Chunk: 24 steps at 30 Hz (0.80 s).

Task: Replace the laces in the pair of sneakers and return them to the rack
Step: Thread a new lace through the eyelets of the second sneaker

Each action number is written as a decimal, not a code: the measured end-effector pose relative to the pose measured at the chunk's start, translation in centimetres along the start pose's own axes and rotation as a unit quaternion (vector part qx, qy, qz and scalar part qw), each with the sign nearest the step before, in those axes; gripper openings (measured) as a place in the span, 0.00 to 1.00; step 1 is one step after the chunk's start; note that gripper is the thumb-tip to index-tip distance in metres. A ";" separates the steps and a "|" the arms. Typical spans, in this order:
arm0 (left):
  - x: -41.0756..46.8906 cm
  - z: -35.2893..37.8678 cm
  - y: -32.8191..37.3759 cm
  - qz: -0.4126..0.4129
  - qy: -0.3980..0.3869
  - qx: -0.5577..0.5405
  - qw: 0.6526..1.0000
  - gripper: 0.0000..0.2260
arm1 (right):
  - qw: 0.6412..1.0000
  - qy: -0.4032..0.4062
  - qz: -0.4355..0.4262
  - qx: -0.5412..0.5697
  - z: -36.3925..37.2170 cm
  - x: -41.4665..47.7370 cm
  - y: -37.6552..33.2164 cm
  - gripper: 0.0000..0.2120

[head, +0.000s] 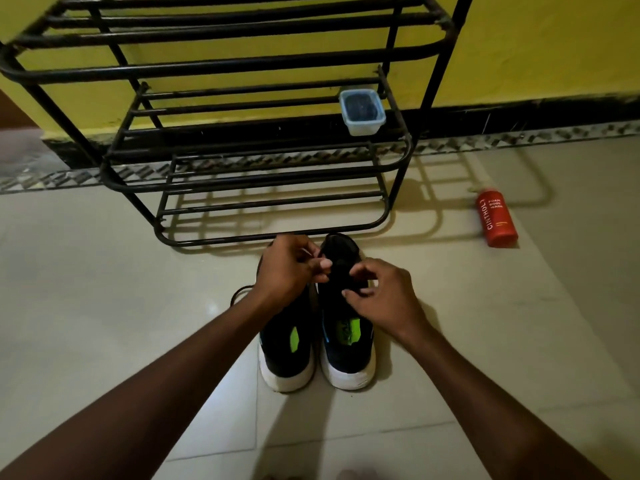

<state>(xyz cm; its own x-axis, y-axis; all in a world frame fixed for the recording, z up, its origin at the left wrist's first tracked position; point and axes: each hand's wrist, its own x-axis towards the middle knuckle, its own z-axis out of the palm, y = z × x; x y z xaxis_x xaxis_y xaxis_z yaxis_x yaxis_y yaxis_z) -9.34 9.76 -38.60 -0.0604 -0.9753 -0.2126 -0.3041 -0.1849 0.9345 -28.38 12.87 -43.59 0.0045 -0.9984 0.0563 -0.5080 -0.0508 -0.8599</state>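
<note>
Both forearms come in from the bottom edge and meet over the pair of sneakers, which sit side by side on the floor (104,306) with their white heels facing the camera and toes pointing at the rack (221,67). Left sneaker (287,355) and right sneaker (348,344) are touching or nearly so, both dark with neon green inside the collar, and they're on the tiles just in front of the rack's bottom bar, not on it. Left hand (289,268) is over the gap between the two near the toes, grip pressed together with thumb and fingers pinching a lace end (307,252), a thin bit with a pale tip. Right hand (382,297) is on top of the right sneaker, grip curled in and pinching the black material around the eyelet area; black on black, so I honestly can't tell if that's lace or upper. A black lace (239,293) loops out on the floor just left of the left sneaker and disappears under the left wrist. On the rack's middle shelf, right side, sits a small plastic tub (362,114) with something dark in it. Red bottle (497,221) lies on the floor well off to the right, and behind it all is a yellow wall (536,46).
</note>
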 end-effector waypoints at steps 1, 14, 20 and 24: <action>0.1 0.4 -0.2 -0.003 -0.006 0.001 1.000 0.08 | 1.000 -0.011 0.002 -0.009 0.0 -0.1 0.2 0.14; -0.5 3.6 -2.0 0.001 -0.012 0.143 0.990 0.02 | 0.941 0.054 0.194 0.271 0.0 -1.2 1.8 0.11; -0.5 4.9 -2.3 0.022 0.022 0.177 0.984 0.02 | 0.934 0.048 0.211 0.284 -0.2 -1.2 1.7 0.10; -0.5 5.7 -2.4 0.030 0.032 0.212 0.976 0.03 | 0.934 0.039 0.215 0.283 -0.3 -1.1 1.7 0.10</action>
<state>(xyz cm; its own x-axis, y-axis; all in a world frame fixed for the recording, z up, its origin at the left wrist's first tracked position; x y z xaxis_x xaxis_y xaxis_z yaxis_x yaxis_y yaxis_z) -14.03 11.35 -42.35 -0.0346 -0.9911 -0.1289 -0.6690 -0.0728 0.7397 -29.54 13.92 -44.99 -0.1697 -0.9254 -0.3388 0.0878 0.3282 -0.9405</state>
